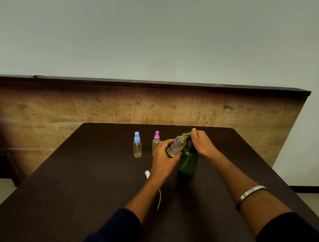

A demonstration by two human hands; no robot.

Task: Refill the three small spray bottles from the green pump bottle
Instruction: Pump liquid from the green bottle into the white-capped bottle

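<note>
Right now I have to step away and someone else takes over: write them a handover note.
Left hand: holds the open flowered spray bottle tilted at the pump spout.
Right hand: on the green pump bottle, pressing its head.
Flowered bottle shows yellow liquid at the bottom; its white sprayer top lies on the table.
Blue-capped bottle and pink-capped bottle stand capped behind; blue looks nearly empty.
Left: finish, recap, check the other two.

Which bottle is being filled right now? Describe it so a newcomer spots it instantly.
On the dark table, find the green pump bottle standing near the centre. The left hand holds a small clear bottle tilted against its spout, while the right hand is on the pump. Unlike the blue-capped bottle and pink-capped bottle standing upright, it is uncapped, with purple flower prints.
</note>
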